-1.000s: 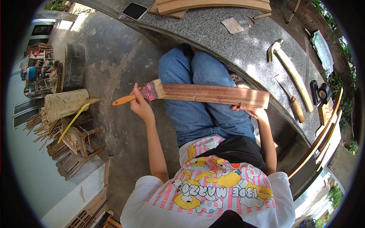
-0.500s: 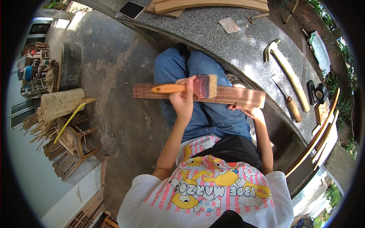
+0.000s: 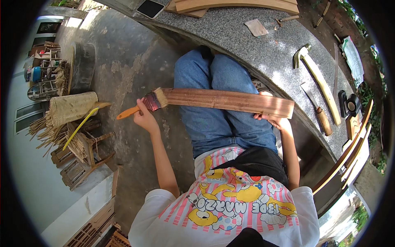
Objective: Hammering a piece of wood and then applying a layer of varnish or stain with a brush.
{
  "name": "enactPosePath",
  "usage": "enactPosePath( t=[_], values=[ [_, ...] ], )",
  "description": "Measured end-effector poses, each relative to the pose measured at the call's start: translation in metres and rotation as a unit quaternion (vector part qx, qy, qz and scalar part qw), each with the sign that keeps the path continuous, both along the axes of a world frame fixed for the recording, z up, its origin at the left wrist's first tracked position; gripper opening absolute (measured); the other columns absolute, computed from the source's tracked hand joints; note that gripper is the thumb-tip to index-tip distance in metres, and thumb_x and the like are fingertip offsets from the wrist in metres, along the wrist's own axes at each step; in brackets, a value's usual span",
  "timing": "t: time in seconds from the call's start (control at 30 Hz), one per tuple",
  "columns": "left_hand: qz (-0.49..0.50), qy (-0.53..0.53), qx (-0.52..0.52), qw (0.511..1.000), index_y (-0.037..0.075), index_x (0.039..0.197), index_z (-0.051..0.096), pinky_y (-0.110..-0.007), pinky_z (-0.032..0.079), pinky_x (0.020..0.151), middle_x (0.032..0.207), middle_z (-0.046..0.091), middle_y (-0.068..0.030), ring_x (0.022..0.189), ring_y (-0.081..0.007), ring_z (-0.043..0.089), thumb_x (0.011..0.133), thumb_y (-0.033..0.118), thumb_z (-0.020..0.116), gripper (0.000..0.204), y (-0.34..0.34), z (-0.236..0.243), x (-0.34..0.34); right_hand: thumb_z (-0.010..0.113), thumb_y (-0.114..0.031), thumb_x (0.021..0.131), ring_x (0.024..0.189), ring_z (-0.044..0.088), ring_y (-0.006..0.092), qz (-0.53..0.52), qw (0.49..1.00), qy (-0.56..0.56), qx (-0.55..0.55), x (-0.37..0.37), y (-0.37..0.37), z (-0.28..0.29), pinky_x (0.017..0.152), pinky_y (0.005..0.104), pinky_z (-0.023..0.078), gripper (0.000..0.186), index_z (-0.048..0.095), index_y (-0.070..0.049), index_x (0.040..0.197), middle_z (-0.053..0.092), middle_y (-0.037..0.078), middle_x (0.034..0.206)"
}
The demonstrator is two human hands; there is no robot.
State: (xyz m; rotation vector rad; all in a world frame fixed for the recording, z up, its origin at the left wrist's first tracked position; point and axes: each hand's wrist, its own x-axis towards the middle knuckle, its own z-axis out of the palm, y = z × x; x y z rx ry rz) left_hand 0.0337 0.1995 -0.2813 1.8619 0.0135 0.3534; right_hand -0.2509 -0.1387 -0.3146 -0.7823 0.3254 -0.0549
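A long, narrow dark-brown wooden board lies crosswise above my jeans-covered thighs. My right hand grips its right end, with fingers at the lower edge and part of the hand behind the wood. In my left hand is a wide paintbrush with an orange handle, a dark red ferrule and pale bristles. The handle points out to the left. The bristles are at the board's left end and cover it in this view; whether they press on the wood I cannot tell.
On the grey stone bench to the front and right lie a hammer, a wooden-handled blade, a phone, a small pale sheet and curved wood pieces. A rolled mat and wooden stools stand at left.
My left hand has carried the paintbrush leftward, from above the board's middle to its left end. My right hand keeps hold of the right end. The whole view has shifted slightly.
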Motion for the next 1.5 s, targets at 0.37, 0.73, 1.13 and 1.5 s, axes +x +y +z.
enactPosePath(
  t=[0.37,0.73,1.13,1.5],
  values=[
    [-0.175,-0.156,0.177,0.956,-0.003,0.093,0.069,-0.030,0.053,0.065,0.089,0.067,-0.0096,0.078,-0.0179,0.067,0.093,0.006,0.060,0.013,-0.085,0.057,-0.037,0.068,0.009,0.081,0.094,0.067,0.0311,0.016,1.000,-0.024,-0.014,0.000,0.000,-0.004,0.080,0.0348,0.056,0.075,0.030,-0.004,0.145,0.059,0.022,0.114],
    [-0.460,-0.055,-0.066,0.884,-0.004,0.089,0.068,-0.030,0.050,0.062,0.079,0.067,-0.0130,0.067,-0.0204,0.065,0.088,0.004,0.066,0.009,-0.260,0.046,-0.184,0.071,0.009,0.077,0.071,0.061,0.0107,-0.033,0.973,0.208,-0.090,-0.025,-0.003,-0.018,0.054,0.0204,0.050,0.067,0.042,-0.009,0.135,0.062,0.011,0.100],
    [-0.333,0.008,-0.050,0.941,-0.009,0.097,0.069,-0.024,0.050,0.061,0.093,0.070,-0.0094,0.074,-0.0114,0.065,0.093,0.004,0.060,0.016,-0.176,0.027,-0.130,0.066,0.007,0.083,0.094,0.068,0.0296,0.023,0.998,-0.060,-0.014,0.003,-0.002,0.003,0.082,0.0349,0.056,0.070,0.030,-0.001,0.143,0.061,0.022,0.109],
    [0.021,-0.063,0.274,0.959,-0.009,0.106,0.065,-0.033,0.053,0.080,0.098,0.070,-0.0160,0.088,-0.0205,0.067,0.100,0.023,0.052,0.035,0.038,0.028,0.038,0.069,0.009,0.079,0.088,0.068,0.0299,-0.007,1.000,0.022,0.000,-0.006,0.000,-0.002,0.075,0.0322,0.057,0.081,0.028,-0.007,0.147,0.059,0.021,0.114]
  ],
)
